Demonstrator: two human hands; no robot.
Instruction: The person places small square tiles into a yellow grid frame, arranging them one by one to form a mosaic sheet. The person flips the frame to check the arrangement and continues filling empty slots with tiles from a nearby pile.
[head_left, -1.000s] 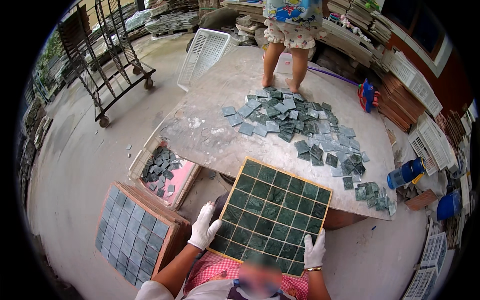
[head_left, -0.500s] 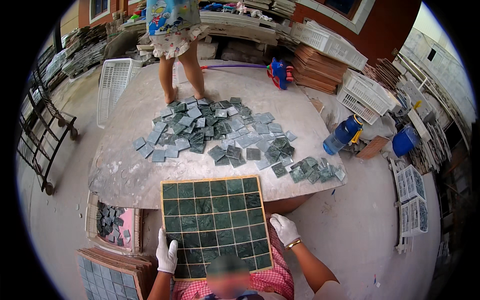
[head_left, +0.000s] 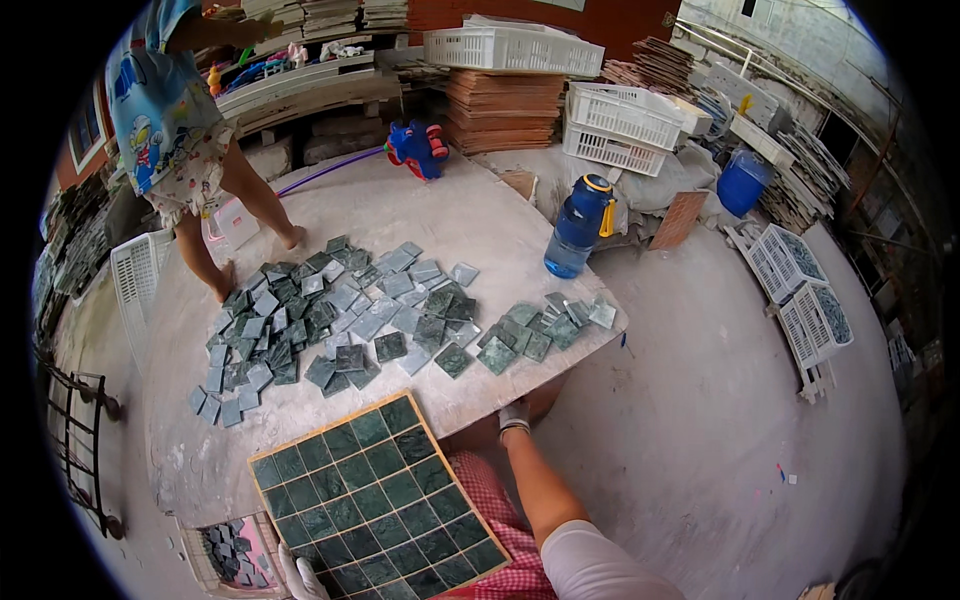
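Observation:
A square board of dark green tiles (head_left: pixel 375 495), with a light wooden frame and pale joint lines, lies tilted across my lap against the table's front edge. My left hand (head_left: pixel 302 578), in a white glove, grips the board at its lower left edge; the picture's rim cuts part of it off. My right hand (head_left: pixel 514 416), also gloved, reaches to the underside of the table (head_left: pixel 480 395), right of the board, where its fingers are hidden. Loose green and grey square tiles (head_left: pixel 390 347) lie heaped and scattered over the tabletop.
A person (head_left: pixel 205 170) stands barefoot on the table's far left. A blue water bottle (head_left: pixel 575 235) and a blue-red toy (head_left: pixel 417 150) stand on it. White crates (head_left: pixel 625 125) and brown boards (head_left: pixel 503 112) are stacked behind. A tile-filled crate (head_left: pixel 815 325) is at right, another tray (head_left: pixel 235 555) lower left.
My view has swung to the right. My right hand has moved from beside the board to under the table edge. The board now sits turned, with my left hand still at its left side.

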